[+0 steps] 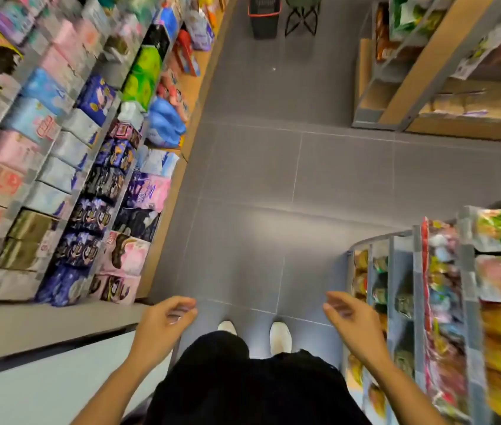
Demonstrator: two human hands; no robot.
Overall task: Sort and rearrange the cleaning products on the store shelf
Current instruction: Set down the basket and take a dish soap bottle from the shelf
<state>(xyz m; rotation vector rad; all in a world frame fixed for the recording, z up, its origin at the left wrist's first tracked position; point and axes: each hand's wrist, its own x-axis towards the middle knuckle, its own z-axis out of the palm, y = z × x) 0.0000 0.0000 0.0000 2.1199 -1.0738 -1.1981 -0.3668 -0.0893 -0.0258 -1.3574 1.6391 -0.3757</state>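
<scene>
I stand in a store aisle looking down at the grey tiled floor [258,179]. My left hand [163,323] hangs low in front of me with loosely curled fingers and holds nothing. My right hand [350,320] is also empty, fingers relaxed and slightly bent. The shelf on my left [68,167] is packed with rows of boxed and bagged products in pink, blue, purple and green. Both hands are well apart from it. The picture is blurred, so labels cannot be read.
A rack of bagged goods [445,302] stands close on my right. Another shelf unit [426,72] is at the far right. A black shopping basket [263,16] and a folding stool [302,16] stand at the aisle's far end. My white shoes [279,337] are below.
</scene>
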